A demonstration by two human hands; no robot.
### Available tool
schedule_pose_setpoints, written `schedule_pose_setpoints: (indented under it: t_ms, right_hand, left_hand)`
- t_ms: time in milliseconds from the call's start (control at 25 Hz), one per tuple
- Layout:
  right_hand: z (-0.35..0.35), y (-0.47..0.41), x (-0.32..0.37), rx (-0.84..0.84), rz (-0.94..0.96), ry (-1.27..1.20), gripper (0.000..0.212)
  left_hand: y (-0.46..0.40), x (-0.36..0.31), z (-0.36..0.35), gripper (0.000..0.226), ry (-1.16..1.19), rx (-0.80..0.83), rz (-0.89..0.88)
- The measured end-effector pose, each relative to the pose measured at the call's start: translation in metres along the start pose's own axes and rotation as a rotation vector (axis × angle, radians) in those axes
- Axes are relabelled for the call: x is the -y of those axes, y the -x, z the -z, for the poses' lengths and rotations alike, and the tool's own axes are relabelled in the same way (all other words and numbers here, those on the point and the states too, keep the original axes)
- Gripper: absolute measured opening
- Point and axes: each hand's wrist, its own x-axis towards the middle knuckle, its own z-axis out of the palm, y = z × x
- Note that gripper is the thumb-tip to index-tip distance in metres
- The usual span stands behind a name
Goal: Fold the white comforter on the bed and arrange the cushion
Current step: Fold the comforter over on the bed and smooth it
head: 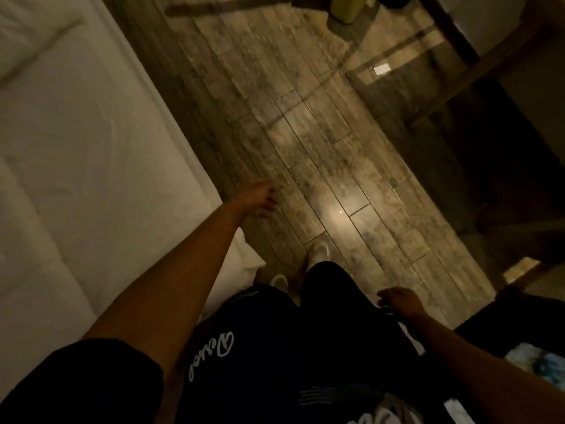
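Dim, warm light falls on a wood-plank floor (321,154) running beside a bed, seen from above by a person standing at the bed's edge. Nearest the camera are the person's black trousers (305,347) with white script lettering on the left thigh, and a black short sleeve (76,381) on the left arm. At the lower right edge lies a dark item with a pale blue and white patch (541,365); it is too blurred to name.

The right hand (399,302) hangs by the right thigh, fingers loosely curled, its grip holding nothing. Just ahead of the knees, two pale shoes (319,250) stand on the planks.

The left arm stretches forward along the bed's side. The left hand (260,198) hovers over the floor just off the bed's corner, fingers spread and relaxed, its grip apart and touching nothing.

The white comforter (76,166) covers the bed on the left, lying flat with soft creases and stitched seams. Its edge runs diagonally beside the floor, and one corner (244,258) hangs near the person's left leg. No part of it is in either hand.

Farther off, a bright glare spot (341,211) shines on the planks. Beyond, at the upper right, dark wooden furniture legs (477,75) stand over the floor, with a small white scrap (382,69), possibly paper, lying near them. A yellowish-green object (347,9) sits at the top edge.
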Motion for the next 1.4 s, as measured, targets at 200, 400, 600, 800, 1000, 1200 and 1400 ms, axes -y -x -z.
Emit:
schedule_pose_setpoints:
  t_ms: [200,400,600,800,1000,1200,1400]
  right_hand:
    - [0.031,-0.029,0.122,-0.086,0.044,0.25,0.029]
    - [0.002,-0.059,0.324,0.05,0.266,0.445,0.027]
    - [-0.073,-0.011,0.529,0.273,0.503,0.601,0.021]
    - [-0.172,0.032,0.686,0.42,0.714,0.553,0.024]
    - [-0.228,0.033,0.786,0.32,0.595,0.538,0.025]
    - [-0.22,0.005,0.832,0.155,0.385,0.671,0.026]
    - [-0.211,-0.023,0.905,0.083,0.192,0.665,0.021]
  left_hand:
    - [-0.057,-0.097,0.027,0.021,0.135,-0.113,-0.083]
    - [-0.062,-0.045,0.077,0.03,0.158,-0.393,0.271]
    - [-0.037,-0.001,0.093,0.029,0.426,-0.443,0.582]
    - [-0.061,-0.016,0.125,0.021,0.546,-0.509,0.688]
    - [-0.127,-0.119,0.227,0.024,0.501,-0.471,0.628]
    - [-0.207,-0.277,0.358,0.02,0.547,-0.494,0.325]
    - [-0.273,-0.43,0.461,0.027,0.552,-0.5,0.068]
